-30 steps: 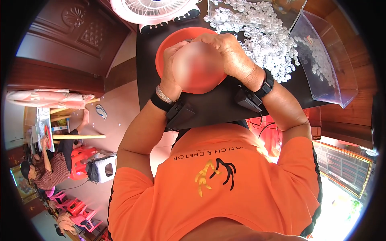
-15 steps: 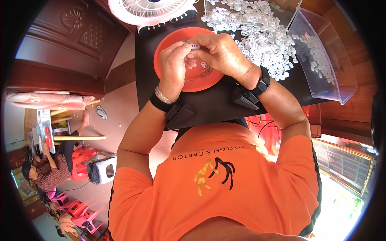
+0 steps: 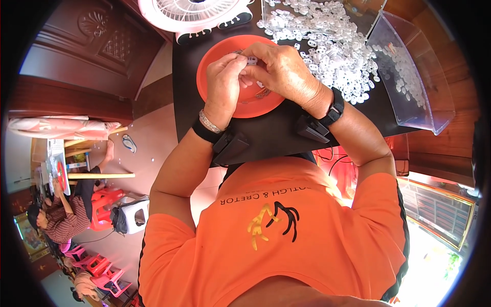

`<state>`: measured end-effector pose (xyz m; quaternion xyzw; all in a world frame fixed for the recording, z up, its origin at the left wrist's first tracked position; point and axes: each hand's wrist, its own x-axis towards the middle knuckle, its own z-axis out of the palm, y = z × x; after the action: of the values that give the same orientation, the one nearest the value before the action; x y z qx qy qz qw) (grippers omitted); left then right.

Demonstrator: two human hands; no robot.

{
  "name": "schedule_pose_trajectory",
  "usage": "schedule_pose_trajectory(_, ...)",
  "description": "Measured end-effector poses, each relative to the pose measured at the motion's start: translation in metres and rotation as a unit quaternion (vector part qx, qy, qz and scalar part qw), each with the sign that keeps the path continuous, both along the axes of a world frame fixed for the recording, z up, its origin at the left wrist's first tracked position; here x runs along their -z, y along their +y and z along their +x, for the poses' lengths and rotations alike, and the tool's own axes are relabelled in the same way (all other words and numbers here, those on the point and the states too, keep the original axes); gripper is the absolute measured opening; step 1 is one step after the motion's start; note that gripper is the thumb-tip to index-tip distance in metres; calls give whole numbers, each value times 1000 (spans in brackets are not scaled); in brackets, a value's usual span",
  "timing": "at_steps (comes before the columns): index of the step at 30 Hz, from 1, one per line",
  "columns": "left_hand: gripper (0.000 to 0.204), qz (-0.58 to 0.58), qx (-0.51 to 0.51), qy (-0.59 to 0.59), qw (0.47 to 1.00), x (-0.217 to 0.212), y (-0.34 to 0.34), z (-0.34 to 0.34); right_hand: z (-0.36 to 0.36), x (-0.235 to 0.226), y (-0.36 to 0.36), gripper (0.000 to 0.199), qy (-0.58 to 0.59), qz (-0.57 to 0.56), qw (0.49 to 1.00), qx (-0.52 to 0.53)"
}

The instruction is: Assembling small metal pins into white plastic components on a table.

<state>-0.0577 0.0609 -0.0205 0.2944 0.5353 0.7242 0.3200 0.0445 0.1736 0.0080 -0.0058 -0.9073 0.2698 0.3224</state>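
Note:
Above a red-orange basin [image 3: 250, 110] my two hands meet, fingertips closed in a pinch. My left hand [image 3: 223, 84] and my right hand [image 3: 282, 67] both grip a small white plastic piece [image 3: 251, 61] with dark holes. Part of it is hidden behind my fingers. Inside the basin, partly covered by my right hand, thin metal pieces [image 3: 263, 93] lie near another small white piece. To the right of the basin spreads a heap of similar white plastic pieces [image 3: 337, 61] on the black table [image 3: 266, 135].
A white fan [image 3: 197, 15] stands behind the basin. Clear plastic trays [image 3: 427, 94] holding white pieces are at the right and back. Two black devices [image 3: 230, 148] sit under my wrists at the table's near edge. Another person [image 3: 66, 220] sits at the far left by stools.
My right hand has turned slightly and its fingers cover more of the basin's contents. The small white piece between my fingertips has shifted slightly right. Little else differs.

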Motion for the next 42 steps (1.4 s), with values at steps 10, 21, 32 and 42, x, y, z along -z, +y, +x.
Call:
schedule_pose_trajectory(10, 23, 10, -2, 0, 1000, 1, -4, 1, -1, 2, 0, 15, 2, -24, 1000, -13)
schedule_pose_trajectory(21, 24, 50, -14, 43, 998, -4, -4, 3, -3, 4, 2, 20, 42, -14, 998, -39)
schedule_pose_trajectory(32, 25, 15, -23, 113, 993, -15, -8, 3, 1, -4, 7, 20, -31, -205, 975, -85)
schedule_pose_trajectory(42, 24, 66, 9, 82, 994, -3, 3, -4, 18, -30, 24, 23, -3, -240, 964, -112)
